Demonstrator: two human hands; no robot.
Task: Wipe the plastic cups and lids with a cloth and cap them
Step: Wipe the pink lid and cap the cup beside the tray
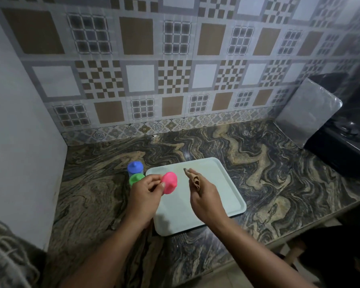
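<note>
Hands over the white tray (222,183): our left hand (142,193) pinches the pink capped cup (169,185), our right hand (206,199) grips a rolled brown cloth (195,180). Blue cup (135,167) and green cup (136,178) stand by the tray's left edge.

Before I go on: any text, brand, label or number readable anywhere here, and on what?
None can be read.
Pink lid in the left hand: plain, no print visible.
Blue lid and green lid: plain.
Cloth in the right hand, white tray: no markings.
Wall tiles: patterns only.
</note>
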